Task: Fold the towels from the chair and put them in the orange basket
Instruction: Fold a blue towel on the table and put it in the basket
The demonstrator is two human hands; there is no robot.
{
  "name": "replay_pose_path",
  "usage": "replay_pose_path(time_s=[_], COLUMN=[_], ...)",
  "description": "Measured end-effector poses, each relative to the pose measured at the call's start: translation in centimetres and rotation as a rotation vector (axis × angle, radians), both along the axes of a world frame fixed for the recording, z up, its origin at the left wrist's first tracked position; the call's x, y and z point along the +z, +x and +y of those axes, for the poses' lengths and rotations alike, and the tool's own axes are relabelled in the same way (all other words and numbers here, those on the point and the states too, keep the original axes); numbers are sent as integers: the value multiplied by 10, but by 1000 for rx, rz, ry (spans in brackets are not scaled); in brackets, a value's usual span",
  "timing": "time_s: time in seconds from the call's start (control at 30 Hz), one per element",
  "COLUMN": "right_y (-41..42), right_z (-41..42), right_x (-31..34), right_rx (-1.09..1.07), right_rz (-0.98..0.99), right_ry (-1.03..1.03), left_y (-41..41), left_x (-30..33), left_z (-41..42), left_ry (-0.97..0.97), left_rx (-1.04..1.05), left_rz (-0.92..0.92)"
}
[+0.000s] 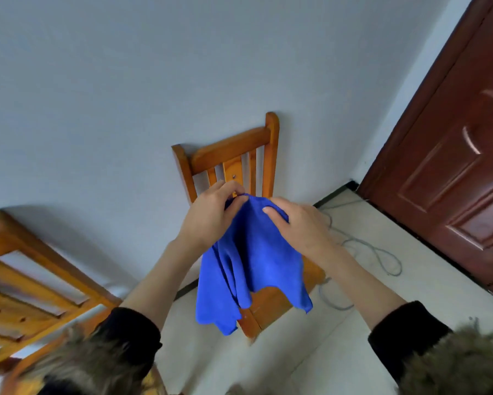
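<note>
A blue towel hangs in the air in front of the wooden chair that stands against the grey wall. My left hand pinches the towel's top edge near its left end. My right hand grips the same top edge a little to the right, thumb on the cloth. The towel droops in loose folds over the chair's seat. The orange basket is not in view.
A second wooden chair stands at the left. A dark red door fills the right side. A grey cable lies looped on the tiled floor right of the chair.
</note>
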State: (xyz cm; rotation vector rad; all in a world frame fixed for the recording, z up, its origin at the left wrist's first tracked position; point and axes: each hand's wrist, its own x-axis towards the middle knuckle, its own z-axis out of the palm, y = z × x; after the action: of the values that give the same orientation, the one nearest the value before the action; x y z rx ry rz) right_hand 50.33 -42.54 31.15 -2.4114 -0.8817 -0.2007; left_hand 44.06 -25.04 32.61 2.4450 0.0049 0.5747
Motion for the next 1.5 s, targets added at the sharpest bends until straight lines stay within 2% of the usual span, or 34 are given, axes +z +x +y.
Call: replay_pose_path(time_s=[0.17,0.23,0.33,0.47,0.63,0.83,1.0,1.1,1.33,1.5], right_y=[-14,-21,-31,-48,-64,-91,-125,-160,-259,-349], right_z=[25,35,48,72,76,66,66,78,105,140], right_x=[34,49,71,100,136,146,143,144,148,141], right_rx=[83,101,186,288,339,438,501,642,925,1122], right_rz=[149,219,198,154,222,119,74,66,177,24], right_ry=[236,260,240,254,421,212,224,228,308,200], left_y=[-30,-40,-57,-86,-147,-208,-274,-325,-463,-572], left_x=[36,45,52,53,58,86,92,89,91,88], left_z=[12,20,38,54,74,51,24,14,-26,-55], left_ry=[35,41,60,-14,-143,-116,-21,1,-60,-94], left_rx=[32,59,128,292,584,786,948,1083,1454,1633], left_rz=[4,25,141,222,126,-45,-43,-4,-96,-88])
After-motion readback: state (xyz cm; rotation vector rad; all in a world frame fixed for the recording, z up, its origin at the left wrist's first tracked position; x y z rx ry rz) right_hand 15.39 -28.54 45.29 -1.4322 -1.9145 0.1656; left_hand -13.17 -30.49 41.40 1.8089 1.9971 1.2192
